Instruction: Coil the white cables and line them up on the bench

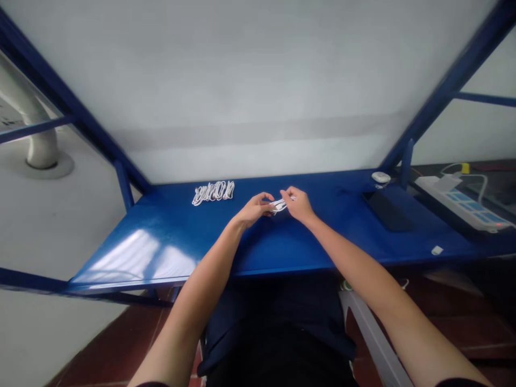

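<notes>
A coiled white cable stretches between my two hands, just above the blue table. My right hand pinches its right end, with thumb and fingers closed around the strands. On the other side, my left hand has its fingers curled about the left end, thumb and fingertips touching the cable. To the left of my hands, a row of several coiled white cables lies on the blue table.
A black phone lies at the right, with a small white case behind it. Farther right is a white power strip. Near the front edge sits a small white piece. Blue frame posts rise at both sides.
</notes>
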`<state>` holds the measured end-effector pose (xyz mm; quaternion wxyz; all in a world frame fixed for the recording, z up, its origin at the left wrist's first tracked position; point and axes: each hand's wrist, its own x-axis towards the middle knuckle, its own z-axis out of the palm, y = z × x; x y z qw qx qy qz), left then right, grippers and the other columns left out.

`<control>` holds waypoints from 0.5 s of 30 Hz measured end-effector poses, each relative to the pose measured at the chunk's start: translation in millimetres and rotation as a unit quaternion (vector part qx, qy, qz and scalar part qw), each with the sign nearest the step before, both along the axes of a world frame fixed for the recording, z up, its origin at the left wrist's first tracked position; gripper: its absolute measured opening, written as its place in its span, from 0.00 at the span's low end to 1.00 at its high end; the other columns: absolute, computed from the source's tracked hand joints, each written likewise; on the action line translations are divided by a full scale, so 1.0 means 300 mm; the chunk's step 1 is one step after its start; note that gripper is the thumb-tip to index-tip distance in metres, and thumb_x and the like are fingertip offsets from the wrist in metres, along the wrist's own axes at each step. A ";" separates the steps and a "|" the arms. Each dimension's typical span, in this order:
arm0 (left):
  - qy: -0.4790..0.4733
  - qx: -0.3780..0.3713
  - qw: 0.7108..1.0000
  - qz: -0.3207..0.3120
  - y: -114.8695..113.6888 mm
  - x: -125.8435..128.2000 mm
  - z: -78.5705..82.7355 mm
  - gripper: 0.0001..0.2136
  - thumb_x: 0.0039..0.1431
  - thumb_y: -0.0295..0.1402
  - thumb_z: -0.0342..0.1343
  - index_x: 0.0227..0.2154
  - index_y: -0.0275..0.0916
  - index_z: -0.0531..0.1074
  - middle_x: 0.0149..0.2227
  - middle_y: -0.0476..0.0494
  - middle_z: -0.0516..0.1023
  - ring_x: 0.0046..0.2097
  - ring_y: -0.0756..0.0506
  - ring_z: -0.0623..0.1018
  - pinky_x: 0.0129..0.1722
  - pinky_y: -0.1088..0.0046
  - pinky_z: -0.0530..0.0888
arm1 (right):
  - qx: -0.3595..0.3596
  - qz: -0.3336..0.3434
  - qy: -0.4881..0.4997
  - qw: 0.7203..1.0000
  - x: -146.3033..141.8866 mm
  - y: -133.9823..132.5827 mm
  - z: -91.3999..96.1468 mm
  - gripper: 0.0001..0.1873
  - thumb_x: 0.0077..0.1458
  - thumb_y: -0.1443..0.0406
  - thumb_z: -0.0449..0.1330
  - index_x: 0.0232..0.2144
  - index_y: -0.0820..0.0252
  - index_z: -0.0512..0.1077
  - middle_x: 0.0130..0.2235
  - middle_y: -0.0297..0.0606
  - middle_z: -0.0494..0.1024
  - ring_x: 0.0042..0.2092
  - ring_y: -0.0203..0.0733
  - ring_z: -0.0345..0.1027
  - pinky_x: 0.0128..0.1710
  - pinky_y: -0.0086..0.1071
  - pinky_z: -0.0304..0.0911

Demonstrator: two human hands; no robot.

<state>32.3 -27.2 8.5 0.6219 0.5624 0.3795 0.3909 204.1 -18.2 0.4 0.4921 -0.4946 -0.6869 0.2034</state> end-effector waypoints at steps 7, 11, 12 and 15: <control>0.144 0.038 0.988 -0.046 0.002 -0.019 0.004 0.10 0.46 0.23 0.55 0.33 0.38 0.65 0.25 0.50 0.74 0.27 0.51 0.71 0.26 0.76 0.64 | 0.005 0.045 -0.065 0.997 -0.009 -0.017 -0.008 0.17 0.57 0.55 0.52 0.20 0.56 0.60 0.21 0.31 0.67 0.24 0.35 0.57 0.29 0.29 0.52; 0.187 0.044 0.981 0.002 -0.001 0.001 0.001 0.09 0.47 0.22 0.49 0.32 0.39 0.65 0.23 0.51 0.71 0.26 0.51 0.70 0.25 0.76 0.64 | 0.021 0.042 -0.079 0.996 -0.010 -0.012 -0.020 0.17 0.57 0.55 0.52 0.21 0.56 0.61 0.21 0.32 0.69 0.24 0.35 0.58 0.28 0.28 0.53; 0.193 0.050 0.980 0.006 -0.001 0.006 -0.002 0.09 0.47 0.21 0.48 0.32 0.39 0.65 0.22 0.52 0.71 0.26 0.51 0.70 0.26 0.76 0.64 | 0.026 0.045 -0.084 0.995 -0.009 -0.010 -0.024 0.17 0.57 0.55 0.52 0.21 0.56 0.61 0.21 0.32 0.69 0.24 0.35 0.58 0.28 0.28 0.53; 0.194 0.065 0.979 -0.008 0.000 0.011 -0.009 0.10 0.49 0.22 0.48 0.34 0.39 0.65 0.21 0.52 0.71 0.26 0.50 0.71 0.26 0.76 0.64 | 0.037 0.048 -0.090 0.994 -0.007 -0.004 -0.035 0.16 0.57 0.56 0.52 0.21 0.56 0.62 0.21 0.32 0.70 0.23 0.35 0.59 0.27 0.28 0.53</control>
